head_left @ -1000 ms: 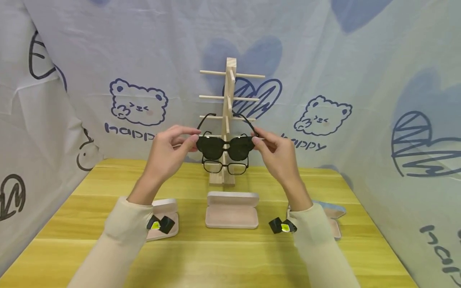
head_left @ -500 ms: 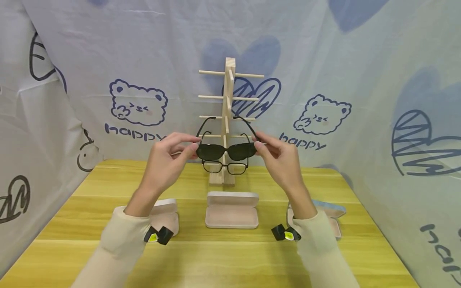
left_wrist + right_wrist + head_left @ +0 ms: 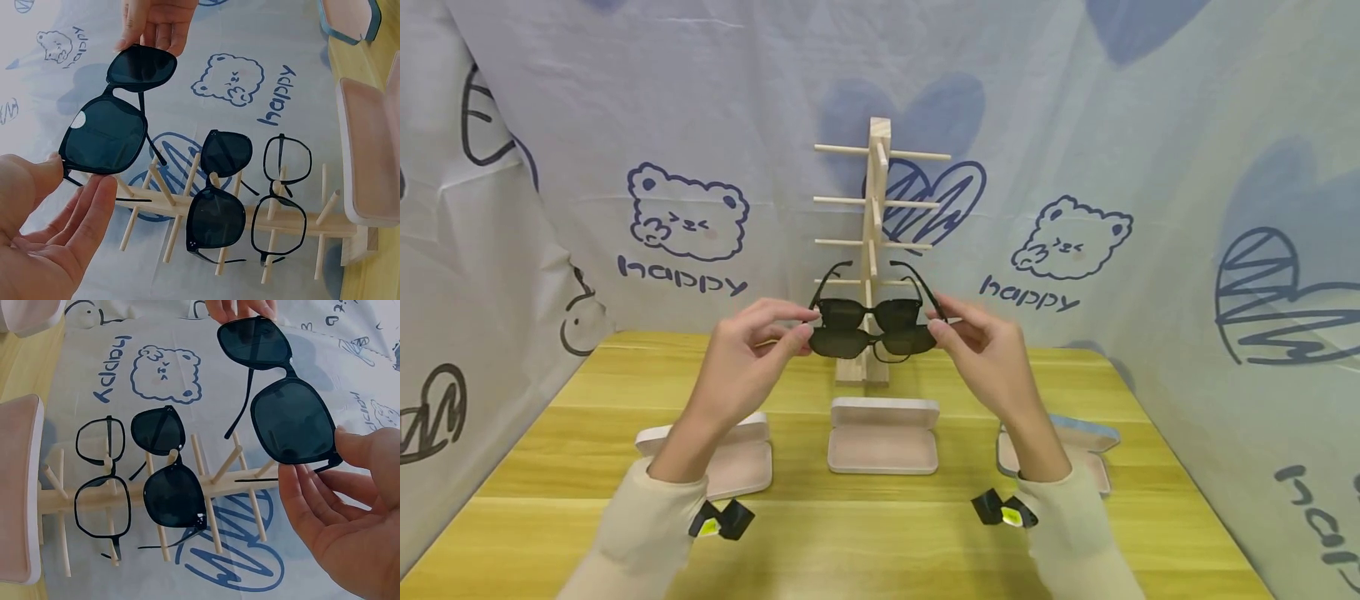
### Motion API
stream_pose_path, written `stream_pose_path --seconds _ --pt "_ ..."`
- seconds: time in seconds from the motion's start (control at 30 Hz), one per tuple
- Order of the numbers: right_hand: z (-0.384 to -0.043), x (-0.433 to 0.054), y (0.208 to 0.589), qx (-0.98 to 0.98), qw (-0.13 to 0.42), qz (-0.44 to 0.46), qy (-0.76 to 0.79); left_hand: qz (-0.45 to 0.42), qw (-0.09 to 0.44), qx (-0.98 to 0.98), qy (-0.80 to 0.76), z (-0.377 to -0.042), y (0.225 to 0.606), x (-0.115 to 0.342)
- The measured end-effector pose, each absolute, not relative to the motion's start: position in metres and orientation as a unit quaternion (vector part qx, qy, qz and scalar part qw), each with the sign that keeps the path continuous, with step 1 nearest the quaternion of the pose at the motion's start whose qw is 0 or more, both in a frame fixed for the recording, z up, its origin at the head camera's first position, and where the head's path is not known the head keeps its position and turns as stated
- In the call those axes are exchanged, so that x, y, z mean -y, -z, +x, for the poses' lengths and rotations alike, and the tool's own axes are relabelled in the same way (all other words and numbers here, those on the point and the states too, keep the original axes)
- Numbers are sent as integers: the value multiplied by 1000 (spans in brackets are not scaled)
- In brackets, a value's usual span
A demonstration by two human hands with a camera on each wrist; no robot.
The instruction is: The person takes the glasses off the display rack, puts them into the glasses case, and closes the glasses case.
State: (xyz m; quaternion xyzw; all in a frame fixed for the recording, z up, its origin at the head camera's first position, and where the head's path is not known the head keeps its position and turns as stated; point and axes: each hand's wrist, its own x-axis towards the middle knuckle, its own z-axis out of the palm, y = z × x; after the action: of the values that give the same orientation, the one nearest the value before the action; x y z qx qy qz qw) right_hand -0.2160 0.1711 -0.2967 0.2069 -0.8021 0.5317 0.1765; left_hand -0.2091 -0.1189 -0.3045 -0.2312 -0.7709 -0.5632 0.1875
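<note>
Both hands grip a pair of dark sunglasses (image 3: 838, 342) by its outer corners, the left hand (image 3: 745, 358) at one side and the right hand (image 3: 988, 358) at the other. Thumbs and fingers pinch where the temples join the front, and the temples point away toward the wooden rack (image 3: 880, 131). On the rack behind hangs a second pair of sunglasses (image 3: 216, 219), partly overlapped by the held pair in the head view. Below it hang clear-lensed eyeglasses (image 3: 129, 506) with a thin black frame, mostly covered in the head view. The wrist views show the held pair apart from both.
Three open glasses cases stand on the wooden table (image 3: 850, 542): a left case (image 3: 741, 468), a middle case (image 3: 883, 450) and a blue-lidded right case (image 3: 1086, 433). Bare pegs (image 3: 842, 200) stick out from the rack's upper part. A printed cloth (image 3: 760, 100) hangs behind.
Both hands have come lower with the held sunglasses, whose front has tilted. The sunglasses on the rack, covered before, now show above the held pair.
</note>
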Motion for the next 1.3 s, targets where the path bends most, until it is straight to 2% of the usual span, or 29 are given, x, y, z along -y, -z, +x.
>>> stream_pose_path --seconds 0.53,1.07,1.3 --pt "-205 -173 309 793 165 185 -557 -223 128 776 576 -200 311 118" --pt "-200 -173 325 790 176 193 -555 -213 109 787 569 -197 325 117" --pt "-197 -172 328 787 181 198 -555 -224 116 784 568 -195 327 118"
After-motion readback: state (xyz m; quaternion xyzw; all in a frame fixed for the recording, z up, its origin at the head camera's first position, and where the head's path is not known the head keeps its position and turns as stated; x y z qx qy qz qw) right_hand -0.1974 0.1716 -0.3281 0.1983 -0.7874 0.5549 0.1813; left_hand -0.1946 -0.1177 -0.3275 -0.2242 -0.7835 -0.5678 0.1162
